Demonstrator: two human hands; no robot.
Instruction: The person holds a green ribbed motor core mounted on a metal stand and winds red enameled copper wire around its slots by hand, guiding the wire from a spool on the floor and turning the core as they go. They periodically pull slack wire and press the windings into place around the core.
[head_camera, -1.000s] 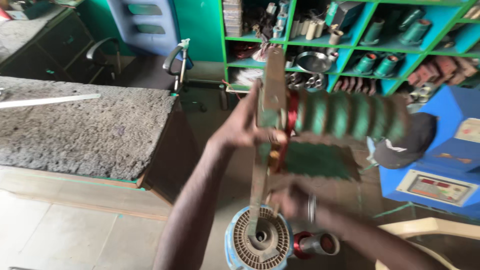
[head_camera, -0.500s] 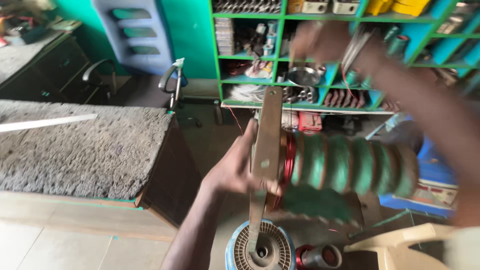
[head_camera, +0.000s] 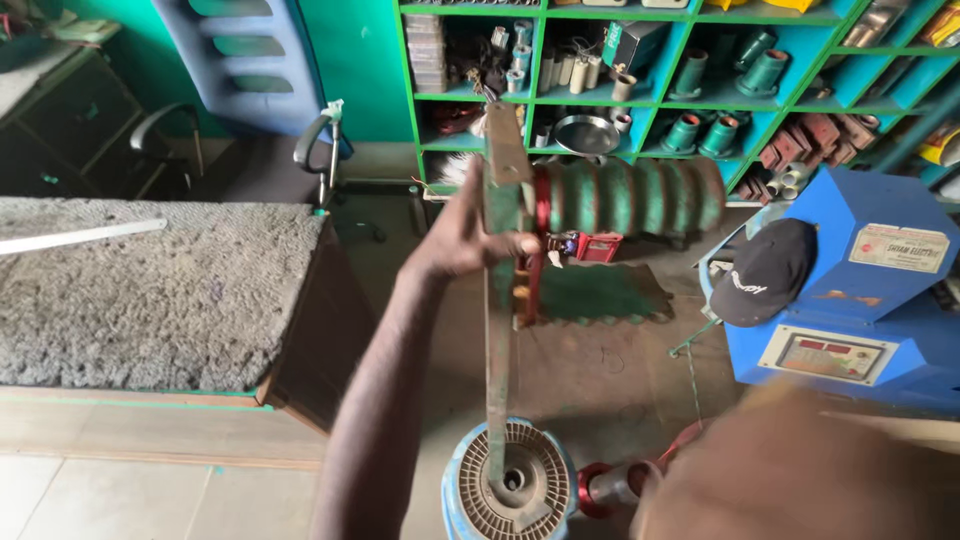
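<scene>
My left hand (head_camera: 455, 235) grips a long flat green metal bar (head_camera: 497, 380) near its top. A green ribbed cylinder (head_camera: 630, 197) with a band of red wire at its base sticks out sideways from the bar to the right. The bar's lower end rests in the centre of a blue motor stator (head_camera: 510, 490) standing on the floor. A red spool (head_camera: 600, 487) lies beside the stator. My right hand (head_camera: 800, 470) is a large blur at the bottom right, close to the camera and apart from the bar; its fingers cannot be made out.
A blue machine (head_camera: 850, 290) with a black cap (head_camera: 765, 270) on it stands at the right. Green and blue shelves (head_camera: 640, 60) of parts fill the back wall. A grey carpeted bench (head_camera: 150, 290) with a white strip (head_camera: 80, 237) is at the left, a blue plastic chair (head_camera: 250, 60) behind it.
My right hand left the bar's lower part, swung up to the top right, and has now dropped to the bottom right. My left hand kept its grip on the bar.
</scene>
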